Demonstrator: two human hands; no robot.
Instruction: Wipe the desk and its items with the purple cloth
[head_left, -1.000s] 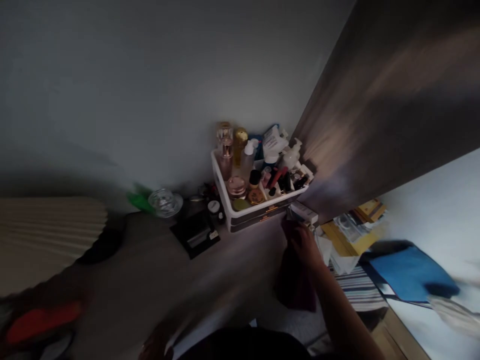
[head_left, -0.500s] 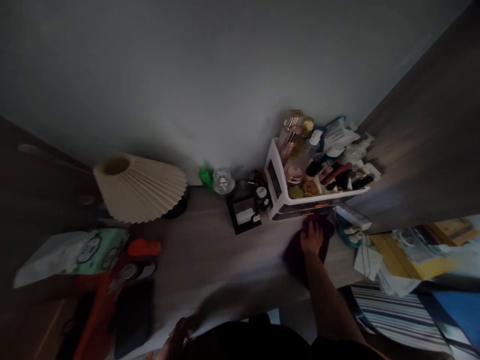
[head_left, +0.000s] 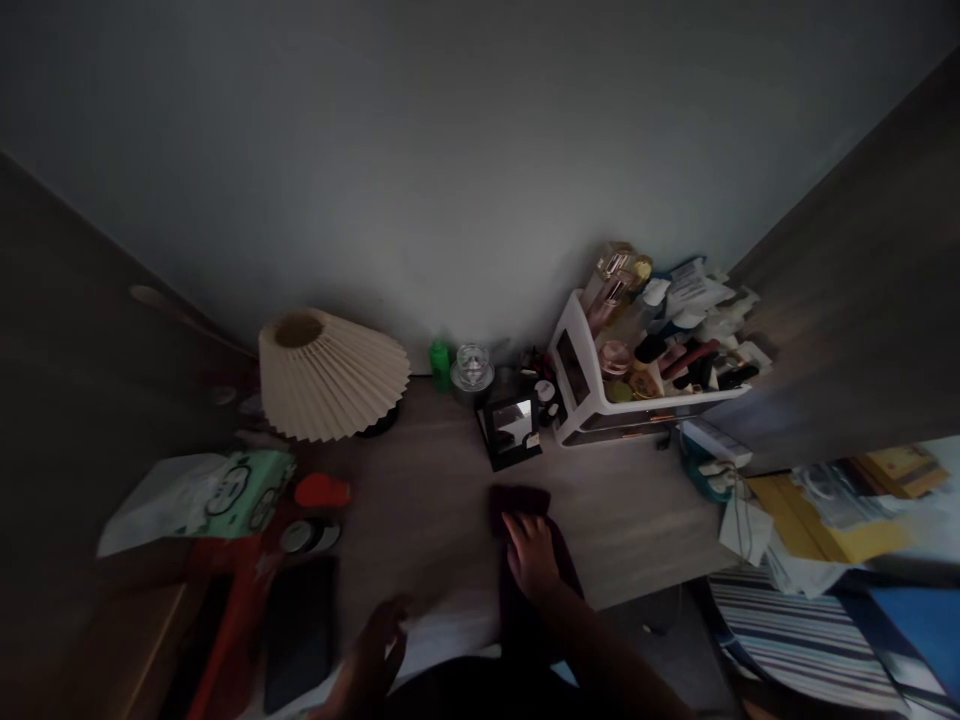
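My right hand point(head_left: 531, 552) lies flat on a dark maroon cloth point(head_left: 525, 505), pressing it onto the wooden tabletop point(head_left: 637, 510) near the front middle. The cloth trails back under my wrist toward the table's front edge. My left hand point(head_left: 375, 648) hovers low at the front edge with fingers spread and nothing in it, beside a dark flat object point(head_left: 298, 632). The scene is dim.
A pleated cream lampshade point(head_left: 330, 375) stands at the back left. A white organiser tray point(head_left: 581, 385) full of cosmetics sits back right, with a small black mirror box point(head_left: 511, 430), a glass jar point(head_left: 471, 366) and a green bottle point(head_left: 439, 364) nearby. A tissue pack point(head_left: 225, 492) and red items point(head_left: 251, 560) lie left.
My right hand has slid the cloth leftward and toward me, from just below the organiser tray to the middle of the table. The left hand has risen into view.
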